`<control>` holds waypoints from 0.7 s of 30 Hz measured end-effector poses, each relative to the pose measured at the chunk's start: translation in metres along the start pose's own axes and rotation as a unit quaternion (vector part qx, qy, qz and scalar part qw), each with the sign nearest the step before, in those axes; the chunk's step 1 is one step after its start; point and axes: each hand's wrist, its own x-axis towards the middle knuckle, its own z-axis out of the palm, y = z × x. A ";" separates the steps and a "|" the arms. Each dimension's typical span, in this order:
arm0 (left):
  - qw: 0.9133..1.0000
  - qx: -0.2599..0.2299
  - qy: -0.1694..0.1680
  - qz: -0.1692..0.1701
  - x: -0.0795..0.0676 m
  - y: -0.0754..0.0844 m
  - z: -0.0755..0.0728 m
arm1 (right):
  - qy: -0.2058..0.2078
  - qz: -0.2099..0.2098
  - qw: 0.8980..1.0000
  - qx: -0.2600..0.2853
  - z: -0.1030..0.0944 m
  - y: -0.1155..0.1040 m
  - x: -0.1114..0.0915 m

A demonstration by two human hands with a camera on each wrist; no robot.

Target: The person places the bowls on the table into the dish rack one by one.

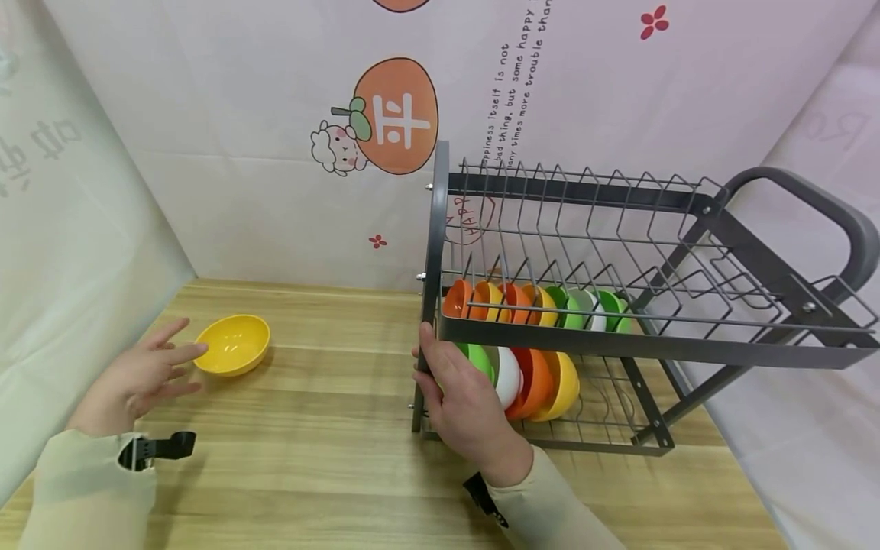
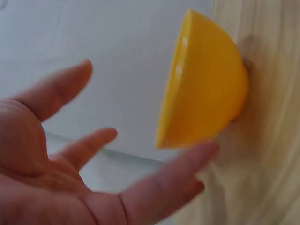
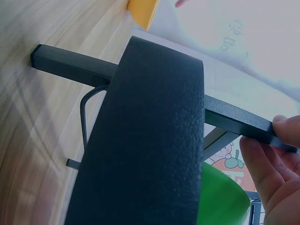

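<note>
A yellow bowl point(image 1: 234, 345) stands upright on the table at the left. Beside it is my left hand point(image 1: 147, 374), fingers spread and the index fingertip at the bowl's rim in the head view. The left wrist view shows this hand's palm point(image 2: 28, 150) with nothing in it and the bowl point(image 2: 206, 79) just beyond the fingers; whether they touch is unclear. With thumb and fingers, my right hand point(image 1: 470, 401) grips the left upright of a dark two-tier dish rack point(image 1: 646, 353). That grip on the bar point(image 3: 239, 117) also appears in the right wrist view.
Inside the rack's lower part stand several bowls on edge, among them a white bowl point(image 1: 507, 378) and a yellow one point(image 1: 562, 386). More bowls, such as a green one point(image 1: 610, 309), show through the upper wires. Printed cloth point(image 1: 275, 214) hangs behind the wooden table point(image 1: 330, 428).
</note>
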 end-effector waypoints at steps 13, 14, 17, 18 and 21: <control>0.980 -0.171 -0.095 0.031 0.023 -0.034 -0.011 | -0.003 -0.006 1.000 -0.010 0.001 0.001 0.000; 0.981 -0.166 -0.095 0.030 0.025 -0.035 -0.011 | -0.003 -0.006 1.000 -0.011 0.001 0.001 0.000; 0.985 -0.152 -0.085 0.021 0.030 -0.036 -0.007 | -0.004 -0.003 1.000 -0.011 0.001 0.002 -0.001; 0.985 -0.149 -0.080 0.017 0.032 -0.036 -0.006 | -0.004 -0.003 1.000 -0.011 0.001 0.002 -0.001; 0.989 -0.133 -0.068 0.010 0.034 -0.035 -0.001 | -0.004 0.000 1.000 -0.012 0.001 0.002 -0.001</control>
